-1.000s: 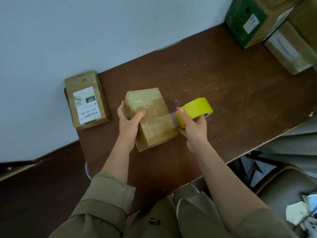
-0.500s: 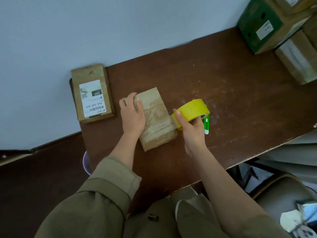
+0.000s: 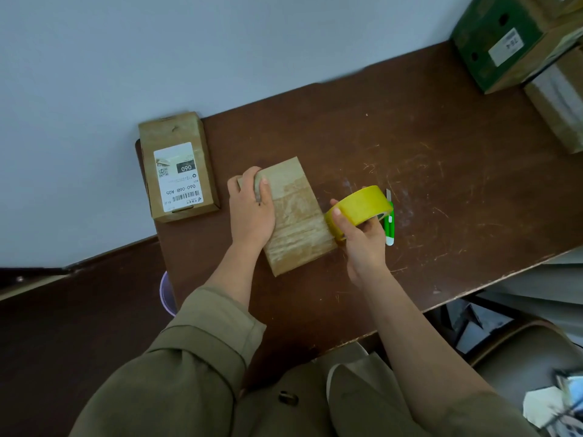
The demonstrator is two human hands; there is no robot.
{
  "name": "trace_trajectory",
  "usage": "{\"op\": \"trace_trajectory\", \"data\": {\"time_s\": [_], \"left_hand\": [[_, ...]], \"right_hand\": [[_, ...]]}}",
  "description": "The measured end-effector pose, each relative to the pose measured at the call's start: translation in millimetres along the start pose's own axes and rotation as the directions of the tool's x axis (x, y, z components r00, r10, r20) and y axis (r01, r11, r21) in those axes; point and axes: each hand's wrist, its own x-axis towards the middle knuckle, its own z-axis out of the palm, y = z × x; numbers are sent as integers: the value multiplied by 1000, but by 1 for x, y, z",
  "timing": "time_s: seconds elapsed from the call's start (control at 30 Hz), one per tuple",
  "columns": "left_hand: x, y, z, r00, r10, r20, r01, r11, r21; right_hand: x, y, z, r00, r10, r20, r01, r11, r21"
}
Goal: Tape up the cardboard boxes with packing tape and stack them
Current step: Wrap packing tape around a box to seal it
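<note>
A small cardboard box [image 3: 296, 216], its top shiny with clear tape, lies flat in the middle of the brown table [image 3: 426, 171]. My left hand [image 3: 250, 209] grips the box's left edge, fingers curled over it. My right hand [image 3: 362, 238] holds a yellow roll of packing tape [image 3: 359, 207] pressed against the box's right side. A second cardboard box [image 3: 178, 167] with a white barcode label lies at the table's left end, against the wall.
A green and white utility knife [image 3: 390, 223] lies on the table just right of the tape roll. A green box [image 3: 498, 39] and a taped brown box [image 3: 558, 102] stand at the far right corner. A chair [image 3: 520, 351] stands below the table's near edge.
The box was tilted up on one edge a second ago; it now lies flat. My left hand shifted onto its left edge, and the tape roll moved in against its right side, uncovering the knife.
</note>
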Motion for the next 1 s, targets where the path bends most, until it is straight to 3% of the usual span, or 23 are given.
{"op": "trace_trajectory", "data": {"time_s": [0.27, 0.33, 0.4, 0.5, 0.8, 1.0], "left_hand": [[-2, 1, 2, 999, -7, -51, 10, 998, 58], [-6, 4, 3, 995, -2, -100, 21, 982, 186], [-10, 8, 4, 980, 120, -161, -46, 914, 402], [-10, 17, 7, 964, 231, -128, -122, 819, 561], [-40, 27, 25, 986, 167, 3, -131, 762, 635], [-36, 57, 48, 998, -55, -34, 64, 752, 656]], "right_hand": [[4, 16, -4, 997, -70, 38, 74, 991, -113], [4, 19, -5, 996, -76, 36, 80, 986, -146], [4, 18, -7, 997, -76, 26, 79, 981, -175], [4, 13, -5, 995, -94, 37, 100, 975, -201], [3, 19, -8, 993, -114, 20, 116, 975, -192], [5, 17, -8, 985, -162, 60, 172, 949, -263]]}}
